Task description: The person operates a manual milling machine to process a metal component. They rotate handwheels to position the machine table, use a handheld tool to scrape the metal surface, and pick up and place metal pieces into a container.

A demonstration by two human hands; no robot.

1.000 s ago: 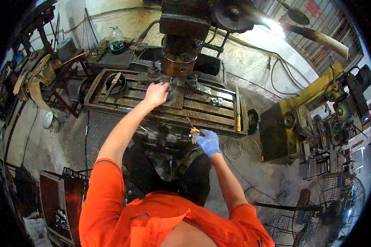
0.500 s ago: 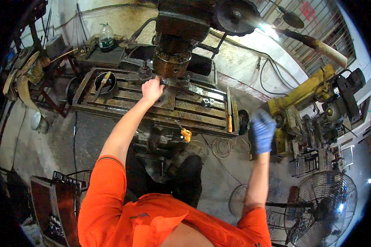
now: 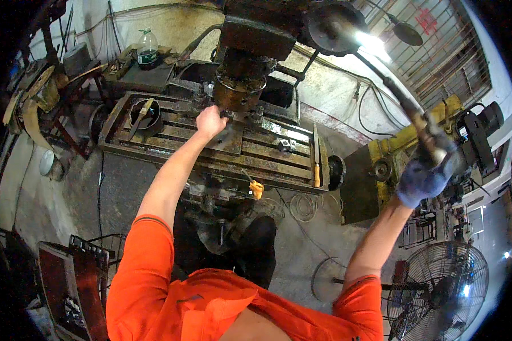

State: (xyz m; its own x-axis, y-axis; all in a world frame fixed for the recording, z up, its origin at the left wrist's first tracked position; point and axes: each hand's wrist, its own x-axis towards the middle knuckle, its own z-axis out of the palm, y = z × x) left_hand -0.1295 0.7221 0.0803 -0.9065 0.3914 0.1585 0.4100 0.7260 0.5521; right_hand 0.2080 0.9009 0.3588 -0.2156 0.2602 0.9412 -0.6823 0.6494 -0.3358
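My bare left hand (image 3: 211, 122) is closed at the underside of the machine's round spindle head (image 3: 240, 91). A dark metal piece shows past its thumb, but I cannot make out what it is. Out to the right, my right hand (image 3: 424, 181), in a blue-grey glove, wraps round the end of the machine's long lever (image 3: 407, 105). The lever slopes down from the dark round wheel (image 3: 333, 28) at the machine's upper right. Beneath the spindle lies the oily slotted machine table (image 3: 273, 161). A small metal block (image 3: 286, 145) sits on it, right of my left hand.
A round pan (image 3: 149, 120) with a brush (image 3: 147, 106) across it stands on the table's left. A yellow-handled file (image 3: 317, 175) lies at its right end. Something yellow (image 3: 256, 190) hangs at the front edge. A floor fan (image 3: 441, 290) and a yellow machine (image 3: 361, 173) stand right.
My right hand has moved right and closed on the lever's end. The lever has swung downward. My left hand stays at the spindle.
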